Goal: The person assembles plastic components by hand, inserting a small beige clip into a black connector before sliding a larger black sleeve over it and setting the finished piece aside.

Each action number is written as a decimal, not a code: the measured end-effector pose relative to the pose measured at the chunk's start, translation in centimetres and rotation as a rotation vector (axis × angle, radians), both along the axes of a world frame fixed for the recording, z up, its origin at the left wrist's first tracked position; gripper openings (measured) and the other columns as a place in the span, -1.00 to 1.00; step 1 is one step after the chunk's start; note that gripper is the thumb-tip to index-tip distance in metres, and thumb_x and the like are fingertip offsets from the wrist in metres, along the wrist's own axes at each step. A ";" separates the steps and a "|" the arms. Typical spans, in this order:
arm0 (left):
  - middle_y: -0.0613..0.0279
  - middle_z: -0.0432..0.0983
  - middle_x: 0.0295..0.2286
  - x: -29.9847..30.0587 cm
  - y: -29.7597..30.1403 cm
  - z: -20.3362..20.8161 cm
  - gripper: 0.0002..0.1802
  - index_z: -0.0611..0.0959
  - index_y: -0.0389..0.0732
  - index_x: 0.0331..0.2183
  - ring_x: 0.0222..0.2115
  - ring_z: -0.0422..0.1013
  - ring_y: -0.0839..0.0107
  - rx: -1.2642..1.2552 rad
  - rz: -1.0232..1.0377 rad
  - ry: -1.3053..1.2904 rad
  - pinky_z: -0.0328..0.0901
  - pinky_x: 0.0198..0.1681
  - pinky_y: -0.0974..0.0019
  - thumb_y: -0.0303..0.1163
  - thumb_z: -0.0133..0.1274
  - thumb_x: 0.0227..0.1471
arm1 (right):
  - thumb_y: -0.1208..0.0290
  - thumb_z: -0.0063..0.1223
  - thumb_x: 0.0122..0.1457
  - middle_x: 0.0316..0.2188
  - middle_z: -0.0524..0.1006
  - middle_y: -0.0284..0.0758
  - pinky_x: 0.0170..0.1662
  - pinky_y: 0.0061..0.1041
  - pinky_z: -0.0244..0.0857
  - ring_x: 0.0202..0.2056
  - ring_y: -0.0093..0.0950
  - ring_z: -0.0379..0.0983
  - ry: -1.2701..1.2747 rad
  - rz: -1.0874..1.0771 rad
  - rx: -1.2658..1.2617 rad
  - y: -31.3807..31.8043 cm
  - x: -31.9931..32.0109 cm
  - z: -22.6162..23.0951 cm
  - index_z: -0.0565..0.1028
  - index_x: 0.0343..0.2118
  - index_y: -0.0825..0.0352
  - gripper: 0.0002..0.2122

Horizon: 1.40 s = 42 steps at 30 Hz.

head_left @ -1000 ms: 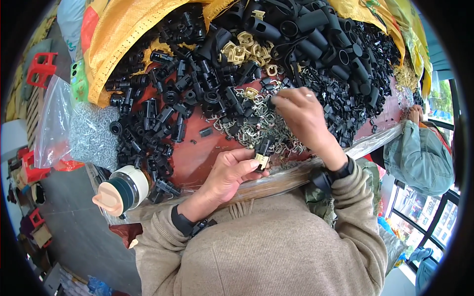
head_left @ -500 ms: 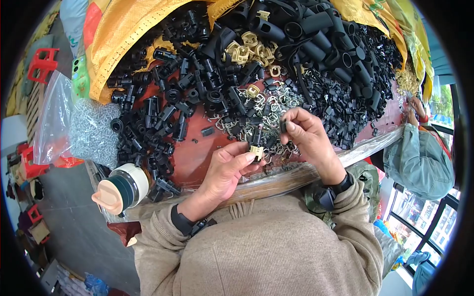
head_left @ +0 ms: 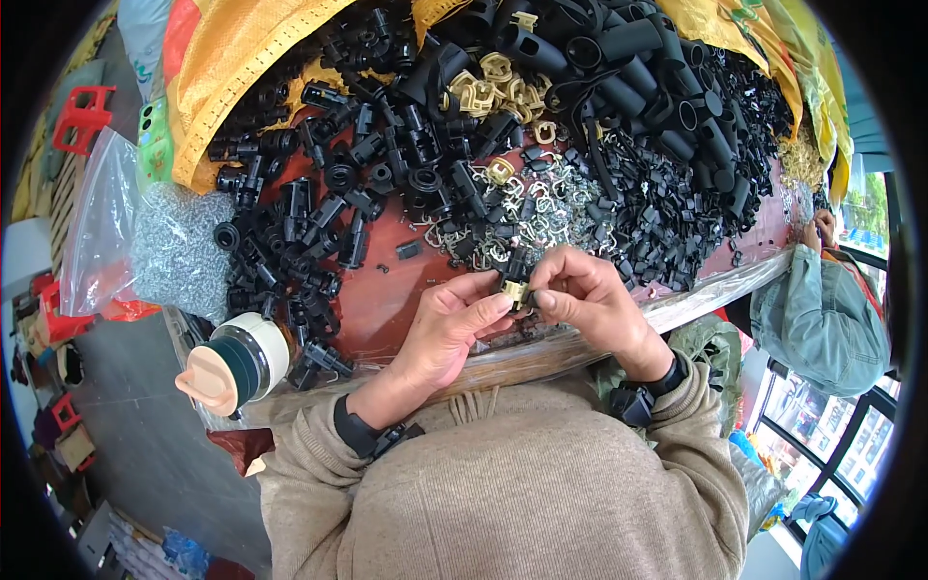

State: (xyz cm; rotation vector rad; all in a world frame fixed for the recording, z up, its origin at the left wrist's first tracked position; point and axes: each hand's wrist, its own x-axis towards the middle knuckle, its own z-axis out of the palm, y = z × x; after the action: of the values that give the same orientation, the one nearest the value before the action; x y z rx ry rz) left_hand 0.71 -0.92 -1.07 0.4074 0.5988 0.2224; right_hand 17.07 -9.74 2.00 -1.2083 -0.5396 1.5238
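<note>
Near the table's front edge, my left hand [head_left: 447, 324] is closed round a black plastic fitting with a cream collar [head_left: 515, 288]. Thumb and forefinger of my right hand [head_left: 601, 307] pinch a small black plastic piece [head_left: 531, 300] against the fitting's right side. Fingertips partly cover where the two meet. Just beyond my hands lies a heap of bent metal clips [head_left: 527, 208], with small black pieces [head_left: 667, 217] piled to its right. Several cream plastic rings [head_left: 498, 92] lie farther back.
Black fittings [head_left: 300, 217] cover the table's left, and black tubes [head_left: 628, 82] fill the back. A bag of small metal parts [head_left: 184, 251] and a drink bottle [head_left: 237, 362] stand at the left edge. At far right, another person's sleeve [head_left: 817, 309] reaches the table.
My right hand has come down and left, bringing the small black piece from apart to against the fitting. My left hand keeps its hold, nearly still.
</note>
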 end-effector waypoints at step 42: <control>0.11 0.44 -0.39 -0.1 0.0 -0.1 -0.64 0.32 -0.35 -0.17 -0.44 0.40 0.44 0.143 -0.105 -0.015 0.32 -0.38 0.47 -0.37 -0.08 -0.01 | 0.38 0.09 -0.22 -0.45 0.39 -0.26 -0.28 -0.45 0.17 -0.35 -0.34 0.33 -1.847 -0.093 0.119 4.6 11.3 0.6 0.39 -0.29 0.40 -0.64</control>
State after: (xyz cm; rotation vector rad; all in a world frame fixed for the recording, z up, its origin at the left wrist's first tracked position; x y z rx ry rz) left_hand 0.58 -0.88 -1.18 0.5729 0.5474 0.1680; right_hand 28.38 -5.17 2.60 -2.2332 -1.6096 -0.1486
